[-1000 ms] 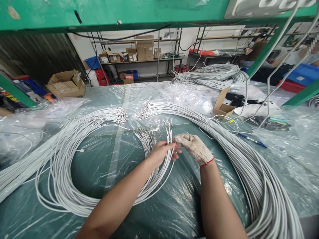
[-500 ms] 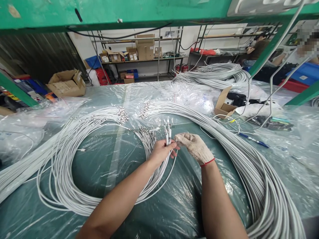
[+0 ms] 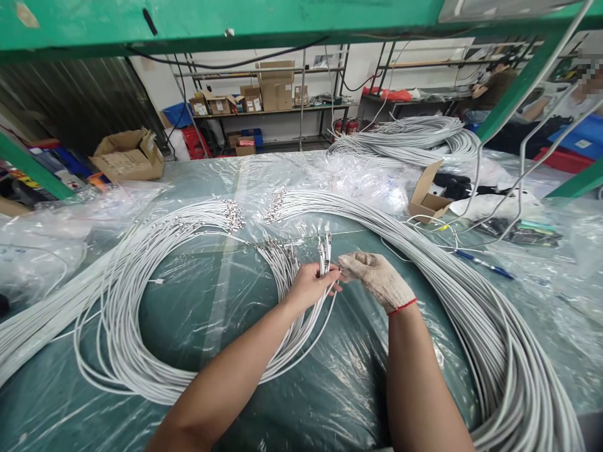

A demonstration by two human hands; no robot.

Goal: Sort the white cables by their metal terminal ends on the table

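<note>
My bare left hand (image 3: 311, 284) is closed around several white cables (image 3: 325, 251), their metal-tipped ends standing up above the fingers. Just to its right, my right hand (image 3: 372, 274), in a knitted glove with a red cuff, pinches the small metal end of one cable at the fingertips. That cable curves down and joins the looped bundle (image 3: 122, 351) on the left. Behind my left hand lies a row of cable ends (image 3: 277, 254). A thick cable bundle (image 3: 424, 263) arcs past on the right, its tips near the middle of the table.
Clear plastic sheeting covers the green table (image 3: 188, 301). A small open carton (image 3: 426, 194) and a blue pen (image 3: 485, 263) lie to the right. Farther back are a cable coil (image 3: 405, 141) and a cardboard box (image 3: 127, 156). A green beam (image 3: 282, 22) crosses overhead; people sit at the far right.
Both hands have shifted slightly right in the picture with the held cables, as the whole view moved a little. Each hand keeps its hold.
</note>
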